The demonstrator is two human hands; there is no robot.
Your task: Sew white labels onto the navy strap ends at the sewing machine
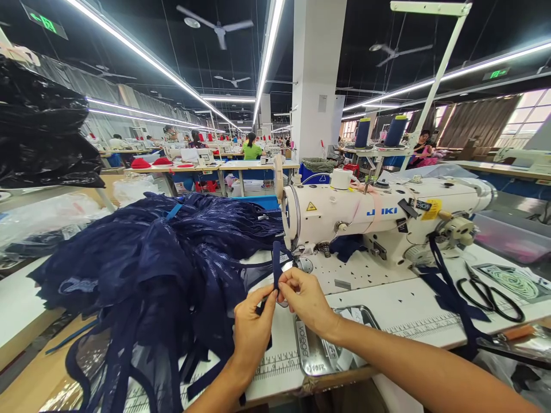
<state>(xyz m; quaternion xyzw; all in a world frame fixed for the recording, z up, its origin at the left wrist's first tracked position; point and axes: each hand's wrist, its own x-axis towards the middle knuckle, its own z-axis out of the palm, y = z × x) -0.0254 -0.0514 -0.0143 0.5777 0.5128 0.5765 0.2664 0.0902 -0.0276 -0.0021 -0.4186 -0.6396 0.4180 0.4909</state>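
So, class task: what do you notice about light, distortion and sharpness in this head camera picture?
Head view: bright ceiling light strips blow out to white; the wide lens bends the white pole and table edge near the borders; both hands and the navy strip are sharp and evenly lit, while distant workers look small and soft.

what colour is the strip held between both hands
Dark navy blue strip, pinched by both hands, clearest in the head view.

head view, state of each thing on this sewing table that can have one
narrow navy fabric strip: upright, pinched by both hands
left hand: grip shut on strip
right hand: grip shut on strip
heaped sheer navy fabric: piled left of machine
white sewing machine: threaded or not, cannot tell
black-handled scissors: closed, lying flat
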